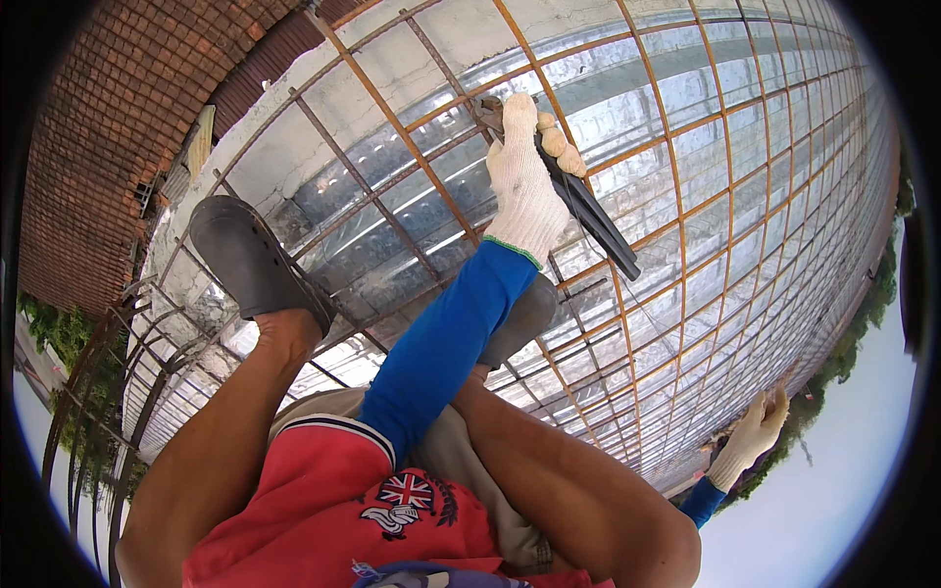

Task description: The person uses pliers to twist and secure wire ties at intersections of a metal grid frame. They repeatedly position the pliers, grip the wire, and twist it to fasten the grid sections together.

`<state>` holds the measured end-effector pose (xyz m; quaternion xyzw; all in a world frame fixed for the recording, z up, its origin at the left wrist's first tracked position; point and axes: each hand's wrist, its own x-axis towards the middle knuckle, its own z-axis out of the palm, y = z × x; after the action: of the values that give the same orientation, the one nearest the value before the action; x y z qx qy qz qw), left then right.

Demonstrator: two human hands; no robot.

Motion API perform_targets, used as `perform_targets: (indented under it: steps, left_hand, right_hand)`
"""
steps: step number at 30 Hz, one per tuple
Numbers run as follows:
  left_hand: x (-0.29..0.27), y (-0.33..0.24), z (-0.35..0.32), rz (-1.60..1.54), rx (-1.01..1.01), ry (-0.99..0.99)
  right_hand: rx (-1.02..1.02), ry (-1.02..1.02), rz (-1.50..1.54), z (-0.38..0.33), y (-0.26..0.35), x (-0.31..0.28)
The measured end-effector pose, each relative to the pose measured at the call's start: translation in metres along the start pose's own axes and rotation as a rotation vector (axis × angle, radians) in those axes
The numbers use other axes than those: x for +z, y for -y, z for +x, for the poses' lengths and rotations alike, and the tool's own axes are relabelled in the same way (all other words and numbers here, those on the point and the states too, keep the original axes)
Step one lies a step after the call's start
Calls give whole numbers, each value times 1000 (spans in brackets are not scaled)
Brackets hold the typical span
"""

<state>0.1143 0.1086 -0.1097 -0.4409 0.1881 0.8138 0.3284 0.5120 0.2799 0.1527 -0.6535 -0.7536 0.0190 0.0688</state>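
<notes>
My left hand (524, 191), in a white knit glove with a green-edged cuff, is closed around a pair of pincers (598, 220). Their metal jaws are by a crossing of the rusty rebar mesh (671, 157), and the long black handles point down to the right. A thin wire hangs beside the handles. Out to the right, beyond my knee, my gloved right hand (755, 436) is raised near the far part of the mesh. Its fingers are slightly bent and apart, with nothing visible in them.
Shiny corrugated metal sheeting (627, 108) lies under the mesh, beside a concrete edge (255, 147). My feet in dark clogs (245, 255) rest on the bars. Bent rebar ends (147, 363) stick out at the left. Below lies a brick-coloured tiled roof (88, 176).
</notes>
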Motion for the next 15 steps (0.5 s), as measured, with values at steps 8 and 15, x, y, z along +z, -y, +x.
perform_targets:
  steps: [8, 15]
  left_hand:
    - [18, 12, -1, 79, 31, -196]
    - [11, 1, -5, 359, 130, -222]
  right_hand:
    - [-953, 467, -247, -110, 264, 166]
    - [-572, 1081, -16, -62, 265, 229]
